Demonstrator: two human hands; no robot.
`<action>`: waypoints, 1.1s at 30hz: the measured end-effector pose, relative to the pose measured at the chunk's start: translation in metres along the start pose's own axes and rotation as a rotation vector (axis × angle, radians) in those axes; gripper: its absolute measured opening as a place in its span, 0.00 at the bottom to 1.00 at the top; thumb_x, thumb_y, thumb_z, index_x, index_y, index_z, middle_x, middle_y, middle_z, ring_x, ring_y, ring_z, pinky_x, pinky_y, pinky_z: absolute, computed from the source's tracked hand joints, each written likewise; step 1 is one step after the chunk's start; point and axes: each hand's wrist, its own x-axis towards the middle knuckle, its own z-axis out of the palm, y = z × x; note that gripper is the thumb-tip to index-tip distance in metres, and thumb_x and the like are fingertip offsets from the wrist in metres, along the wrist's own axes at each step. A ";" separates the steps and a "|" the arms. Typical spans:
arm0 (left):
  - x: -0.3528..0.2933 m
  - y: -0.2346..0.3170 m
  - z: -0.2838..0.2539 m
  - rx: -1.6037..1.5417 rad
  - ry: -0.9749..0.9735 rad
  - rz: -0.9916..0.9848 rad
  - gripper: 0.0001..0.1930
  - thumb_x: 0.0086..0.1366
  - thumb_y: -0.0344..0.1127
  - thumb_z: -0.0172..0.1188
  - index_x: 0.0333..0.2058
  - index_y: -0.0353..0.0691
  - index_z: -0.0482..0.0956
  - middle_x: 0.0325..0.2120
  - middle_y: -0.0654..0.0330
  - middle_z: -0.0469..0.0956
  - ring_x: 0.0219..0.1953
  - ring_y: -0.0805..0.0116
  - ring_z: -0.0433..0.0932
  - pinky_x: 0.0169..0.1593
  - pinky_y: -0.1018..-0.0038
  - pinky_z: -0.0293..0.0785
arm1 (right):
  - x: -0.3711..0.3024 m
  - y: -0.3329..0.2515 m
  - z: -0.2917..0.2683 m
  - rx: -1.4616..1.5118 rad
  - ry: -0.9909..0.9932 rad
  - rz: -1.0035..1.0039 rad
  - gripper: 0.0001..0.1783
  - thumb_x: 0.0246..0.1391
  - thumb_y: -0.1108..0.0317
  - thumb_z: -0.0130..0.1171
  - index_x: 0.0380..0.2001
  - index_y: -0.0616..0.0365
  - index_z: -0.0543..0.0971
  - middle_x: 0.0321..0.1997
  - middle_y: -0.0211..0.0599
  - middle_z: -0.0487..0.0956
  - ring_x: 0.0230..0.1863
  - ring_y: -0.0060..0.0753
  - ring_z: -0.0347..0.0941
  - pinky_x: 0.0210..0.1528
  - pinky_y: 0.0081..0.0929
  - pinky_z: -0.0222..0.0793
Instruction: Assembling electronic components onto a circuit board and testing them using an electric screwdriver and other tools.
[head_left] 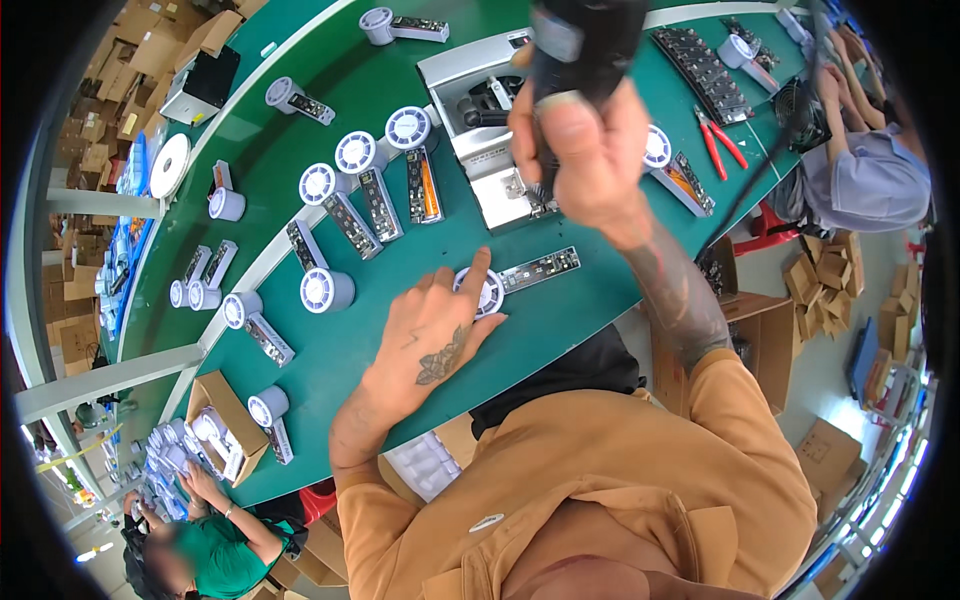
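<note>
Nearest me, the right hand [585, 165] is raised in front of the white machine [485, 160], elbow bent, fingers clenched around a black tool [585, 45]. The left hand [425, 325] stretches out on the machine's near side, back upward, fingers loosely spread, index on a round-headed unit [535, 272] lying on the green table [560, 315].

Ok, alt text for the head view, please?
The right hand grips a black handheld tool while the left hand touches a white round-headed unit with an exposed circuit board on a green workbench. Similar units lie around.
</note>
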 end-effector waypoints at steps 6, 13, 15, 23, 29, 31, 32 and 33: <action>-0.002 0.000 -0.001 -0.033 -0.007 -0.031 0.33 0.59 0.45 0.68 0.60 0.37 0.71 0.29 0.49 0.76 0.31 0.49 0.79 0.34 0.58 0.75 | -0.033 -0.015 0.008 0.011 0.020 0.272 0.34 0.66 0.43 0.49 0.52 0.69 0.63 0.19 0.36 0.71 0.14 0.22 0.65 0.17 0.22 0.63; -0.002 0.001 0.000 -0.032 -0.037 -0.028 0.35 0.58 0.42 0.69 0.62 0.39 0.67 0.28 0.50 0.76 0.32 0.49 0.79 0.35 0.58 0.75 | -0.047 -0.032 0.036 0.154 0.123 0.401 0.49 0.54 0.26 0.53 0.51 0.68 0.62 0.17 0.38 0.68 0.12 0.26 0.64 0.14 0.25 0.61; -0.001 0.001 -0.002 -0.012 -0.016 0.001 0.34 0.58 0.41 0.69 0.60 0.35 0.69 0.28 0.49 0.77 0.31 0.51 0.80 0.33 0.61 0.76 | -0.052 -0.025 0.037 0.163 0.124 0.415 0.49 0.54 0.26 0.53 0.51 0.68 0.62 0.16 0.38 0.68 0.12 0.25 0.63 0.14 0.25 0.61; 0.000 0.002 -0.001 0.014 -0.017 0.017 0.32 0.58 0.40 0.69 0.58 0.30 0.71 0.28 0.49 0.78 0.32 0.54 0.81 0.32 0.64 0.78 | -0.066 -0.016 0.038 0.159 0.114 0.390 0.48 0.56 0.27 0.51 0.47 0.72 0.64 0.16 0.37 0.68 0.12 0.24 0.64 0.13 0.23 0.60; -0.019 -0.012 0.014 0.026 0.148 0.096 0.25 0.57 0.40 0.69 0.51 0.34 0.75 0.28 0.49 0.77 0.31 0.53 0.80 0.32 0.63 0.77 | -0.092 0.006 0.025 0.071 -0.340 0.164 0.38 0.55 0.43 0.65 0.50 0.71 0.72 0.32 0.39 0.79 0.31 0.33 0.77 0.35 0.27 0.74; -0.010 -0.007 0.014 -0.234 0.050 0.059 0.20 0.55 0.38 0.69 0.44 0.36 0.77 0.28 0.48 0.76 0.31 0.53 0.79 0.33 0.63 0.77 | -0.108 0.002 0.022 0.018 -0.396 0.320 0.42 0.52 0.42 0.68 0.54 0.68 0.71 0.36 0.44 0.82 0.34 0.39 0.81 0.39 0.33 0.78; -0.005 -0.004 0.020 -0.127 0.141 0.056 0.18 0.56 0.38 0.69 0.43 0.37 0.78 0.28 0.49 0.76 0.31 0.52 0.79 0.33 0.63 0.77 | -0.108 0.004 0.006 0.207 -0.416 0.379 0.40 0.53 0.42 0.66 0.55 0.65 0.71 0.35 0.43 0.81 0.32 0.40 0.80 0.37 0.36 0.78; -0.003 -0.002 0.023 -0.025 0.224 0.058 0.16 0.56 0.38 0.68 0.41 0.39 0.78 0.27 0.49 0.76 0.32 0.52 0.79 0.33 0.64 0.77 | -0.109 0.005 -0.005 0.389 -0.438 0.446 0.38 0.55 0.42 0.65 0.55 0.62 0.71 0.33 0.43 0.81 0.29 0.41 0.79 0.34 0.39 0.78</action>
